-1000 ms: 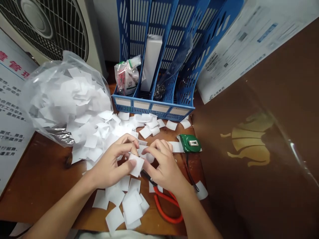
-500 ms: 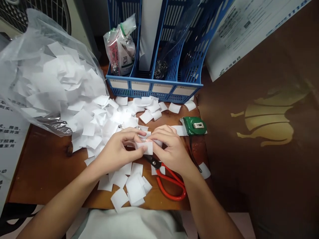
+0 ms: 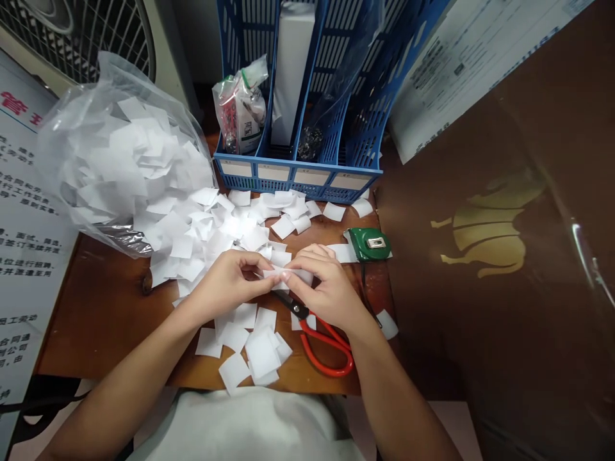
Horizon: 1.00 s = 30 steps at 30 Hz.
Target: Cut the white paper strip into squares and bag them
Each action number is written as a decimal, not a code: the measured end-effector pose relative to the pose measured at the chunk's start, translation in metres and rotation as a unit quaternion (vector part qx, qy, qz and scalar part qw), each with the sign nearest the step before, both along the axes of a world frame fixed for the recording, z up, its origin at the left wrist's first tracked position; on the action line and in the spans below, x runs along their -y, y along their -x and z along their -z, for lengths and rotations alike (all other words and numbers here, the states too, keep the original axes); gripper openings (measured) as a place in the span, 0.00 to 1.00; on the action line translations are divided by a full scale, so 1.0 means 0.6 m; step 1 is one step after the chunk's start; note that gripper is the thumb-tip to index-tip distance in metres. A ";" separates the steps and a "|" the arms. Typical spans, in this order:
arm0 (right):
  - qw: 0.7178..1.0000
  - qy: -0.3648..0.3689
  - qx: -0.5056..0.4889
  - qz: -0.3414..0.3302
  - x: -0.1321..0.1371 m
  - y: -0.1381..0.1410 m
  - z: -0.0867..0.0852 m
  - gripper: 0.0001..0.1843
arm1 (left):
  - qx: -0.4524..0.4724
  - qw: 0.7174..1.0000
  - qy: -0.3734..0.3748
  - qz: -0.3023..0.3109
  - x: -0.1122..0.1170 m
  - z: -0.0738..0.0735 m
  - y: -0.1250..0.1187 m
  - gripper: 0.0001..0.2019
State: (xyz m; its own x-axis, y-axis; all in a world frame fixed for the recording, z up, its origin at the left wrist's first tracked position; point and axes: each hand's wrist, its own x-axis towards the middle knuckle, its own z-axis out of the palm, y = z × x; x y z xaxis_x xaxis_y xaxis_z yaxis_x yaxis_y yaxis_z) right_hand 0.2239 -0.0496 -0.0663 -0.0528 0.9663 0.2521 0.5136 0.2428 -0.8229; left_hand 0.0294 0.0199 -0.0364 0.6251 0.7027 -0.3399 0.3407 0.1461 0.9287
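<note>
A small white paper slip (image 3: 272,273) is pinched between both hands, partly covered by the fingers. My left hand (image 3: 230,282) grips its left side, thumb against forefinger. On the other side, my right hand (image 3: 324,282) has its thumb and fingers closed on the same slip, and the two thumb tips nearly meet. Scissors with red handles (image 3: 331,349) lie just beneath the hands, blades partly hidden. A heap of loose paper slips (image 3: 206,237) spreads beyond my left hand. Several more paper pieces (image 3: 262,352) lie nearer to me.
A clear plastic bag (image 3: 72,153) full of slips stands at the left. Behind is a blue divided file rack (image 3: 300,173) holding a small packet (image 3: 243,115) and a white box (image 3: 292,77). A green tape measure (image 3: 369,244) sits right of my hands, near the table edge.
The slip's face, turned towards me before, is now tilted and more covered. My left thumb has moved in against the right one. The whole view has shifted slightly.
</note>
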 end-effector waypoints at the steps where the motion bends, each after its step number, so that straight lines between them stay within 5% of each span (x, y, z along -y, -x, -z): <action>1: 1.000 -0.001 -0.004 0.004 0.000 0.001 0.000 0.09 | -0.003 1.000 -0.007 -0.002 0.000 0.000 0.000 0.09; 8: 0.999 -0.007 -0.031 0.019 -0.001 -0.001 -0.002 0.09 | 0.046 0.998 -0.010 -0.044 -0.006 0.001 0.005 0.20; 30: 0.998 0.005 -0.059 -0.008 0.003 -0.009 -0.002 0.07 | 0.017 0.996 0.040 -0.074 -0.011 -0.008 0.001 0.13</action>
